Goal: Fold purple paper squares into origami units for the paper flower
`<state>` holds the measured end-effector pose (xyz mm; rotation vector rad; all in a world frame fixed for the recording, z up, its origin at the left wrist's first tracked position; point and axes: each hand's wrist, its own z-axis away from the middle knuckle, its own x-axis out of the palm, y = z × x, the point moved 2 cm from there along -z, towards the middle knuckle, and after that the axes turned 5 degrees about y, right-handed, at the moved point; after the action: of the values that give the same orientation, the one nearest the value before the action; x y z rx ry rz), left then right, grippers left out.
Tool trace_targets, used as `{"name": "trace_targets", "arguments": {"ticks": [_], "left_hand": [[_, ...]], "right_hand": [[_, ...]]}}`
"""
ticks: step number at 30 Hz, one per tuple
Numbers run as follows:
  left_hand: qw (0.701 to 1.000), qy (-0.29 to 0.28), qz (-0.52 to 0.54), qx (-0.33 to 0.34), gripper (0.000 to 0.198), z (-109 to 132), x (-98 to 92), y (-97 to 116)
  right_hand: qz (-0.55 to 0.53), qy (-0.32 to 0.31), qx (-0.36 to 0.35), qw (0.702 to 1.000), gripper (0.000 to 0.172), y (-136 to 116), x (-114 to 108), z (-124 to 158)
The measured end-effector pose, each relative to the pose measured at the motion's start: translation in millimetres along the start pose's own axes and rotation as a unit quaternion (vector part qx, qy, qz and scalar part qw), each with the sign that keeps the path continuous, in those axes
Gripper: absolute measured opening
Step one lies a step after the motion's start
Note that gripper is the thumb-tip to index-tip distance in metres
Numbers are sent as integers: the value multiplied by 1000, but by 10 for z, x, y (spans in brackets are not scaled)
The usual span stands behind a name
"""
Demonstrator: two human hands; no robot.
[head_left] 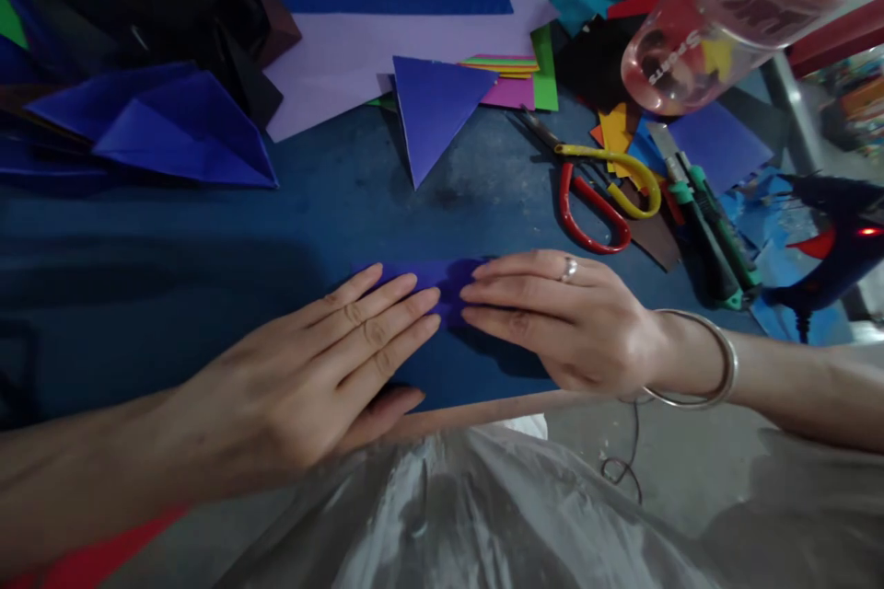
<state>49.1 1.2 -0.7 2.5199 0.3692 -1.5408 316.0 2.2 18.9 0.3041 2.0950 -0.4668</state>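
Observation:
A small piece of blue-purple paper (452, 287) lies on the dark blue tabletop (207, 294) near its front edge, mostly covered by my hands. My left hand (338, 350) rests flat on its left part, fingers stretched out. From the right, my right hand (559, 313) lays its straight fingers on the other end; its thumb is hidden. The fingertips of both hands almost meet over the paper. Beyond them sits a folded purple paper triangle (438, 110), one point toward me.
Scissors (594, 189) with red and yellow handles lie right of the triangle, near green-handled cutters (711, 230). A glue gun (835, 248) with a lit red light stands far right, below a clear bottle (725, 28). Folded blue paper shapes (180, 124) and sheets (331, 64) fill the back.

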Motion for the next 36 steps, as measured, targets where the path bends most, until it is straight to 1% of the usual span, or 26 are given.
{"name": "trace_targets", "arguments": {"ticks": [4, 6, 11, 14, 17, 21, 26, 30, 33, 36], "left_hand": [[1000, -15, 11, 1, 45, 5, 12, -11], [1000, -23, 15, -1, 45, 4, -3, -18], [998, -53, 41, -11, 48, 54, -29, -27], [995, -74, 62, -26, 53, 113, -12, -20], [994, -86, 60, -36, 57, 128, -2, 5], [995, -68, 62, -49, 60, 76, -26, 64], [993, -51, 74, -72, 54, 43, -45, 110], [992, -52, 85, -72, 50, 70, -43, 100], [992, -51, 86, -82, 54, 104, -72, 69], [992, -57, 69, -93, 59, 164, -139, 43]], "right_hand": [[29, 14, -111, 993, 30, 6, 118, -65], [39, 17, -131, 990, 32, 20, 138, -75], [27, 5, -111, 993, 36, 71, 133, -37], [18, 7, -114, 993, 38, 91, 139, -8], [13, 10, -116, 993, 40, 103, 154, -2], [20, 1, -110, 994, 44, 105, 170, -1], [25, 6, -111, 994, 41, 101, 163, 29], [29, 25, -110, 993, 40, 96, 155, 46], [28, 32, -105, 994, 39, 90, 164, 56], [20, 26, -101, 994, 39, 91, 179, 72]]}}
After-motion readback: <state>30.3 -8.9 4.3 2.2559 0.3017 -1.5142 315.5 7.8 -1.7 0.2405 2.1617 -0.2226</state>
